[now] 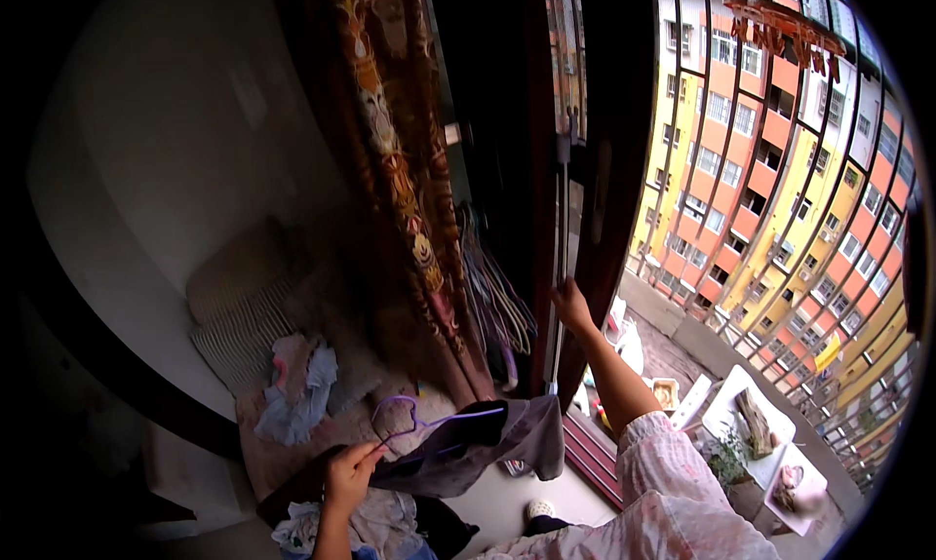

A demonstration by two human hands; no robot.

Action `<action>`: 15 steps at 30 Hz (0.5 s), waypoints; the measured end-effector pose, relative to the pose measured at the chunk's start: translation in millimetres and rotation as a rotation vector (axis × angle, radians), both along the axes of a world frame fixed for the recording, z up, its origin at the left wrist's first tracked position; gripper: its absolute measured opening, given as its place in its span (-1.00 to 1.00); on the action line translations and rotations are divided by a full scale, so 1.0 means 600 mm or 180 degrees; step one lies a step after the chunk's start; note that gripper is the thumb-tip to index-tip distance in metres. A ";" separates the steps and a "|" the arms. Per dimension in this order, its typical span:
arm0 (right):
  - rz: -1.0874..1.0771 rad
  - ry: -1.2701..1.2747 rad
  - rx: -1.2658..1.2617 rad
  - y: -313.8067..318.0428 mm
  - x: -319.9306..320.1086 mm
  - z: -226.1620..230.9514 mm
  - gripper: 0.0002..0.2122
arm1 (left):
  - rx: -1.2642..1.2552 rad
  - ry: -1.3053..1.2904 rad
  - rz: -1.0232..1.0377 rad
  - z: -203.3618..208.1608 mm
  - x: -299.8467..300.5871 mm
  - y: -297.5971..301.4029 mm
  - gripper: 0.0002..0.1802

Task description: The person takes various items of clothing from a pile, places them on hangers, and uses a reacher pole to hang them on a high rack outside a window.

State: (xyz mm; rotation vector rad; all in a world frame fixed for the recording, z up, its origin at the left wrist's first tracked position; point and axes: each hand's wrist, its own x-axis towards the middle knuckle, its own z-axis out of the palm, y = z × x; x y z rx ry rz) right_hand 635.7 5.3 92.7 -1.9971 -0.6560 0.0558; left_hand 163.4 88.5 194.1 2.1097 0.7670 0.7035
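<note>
Left hand [349, 475] pinches the hook end of a purple hanger [419, 424] carrying a dark garment [487, 443], low over the bed. Right hand [570, 307] closed round a pole [560, 258] at the window frame. Risk: thin pinch; garment may slide off the tilted hanger.

The left hand [349, 474] grips a purple hanger [421, 422] carrying a dark grey garment [478, 446], held low over a heap of clothes [297, 389] on a bed beside striped pillows [239, 331]. The right hand [570, 307], arm in a pale pink sleeve [673, 482], closes around a thin upright pole [560, 258] at the dark window frame [614, 170], next to a patterned brown curtain [395, 170] and a bunch of hangers [497, 297]. Beyond the window's curved bars [780, 170] stand orange and yellow apartment blocks [770, 199], with a drying rack [785, 34] up top.
</note>
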 end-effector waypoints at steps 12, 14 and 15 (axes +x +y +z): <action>0.0926 0.0161 0.1389 -0.229 -0.275 0.098 -0.78 | 0.0257 -0.0114 0.0165 0.075 0.010 0.053 -0.82; 0.1021 0.0361 0.1497 -0.258 -0.343 0.122 -0.88 | 0.0444 -0.0498 -0.0088 0.120 0.041 0.052 -0.81; 0.0967 0.0422 0.1460 -0.285 -0.375 0.119 -0.92 | 0.0432 -0.0420 -0.0233 0.147 0.062 0.047 -0.82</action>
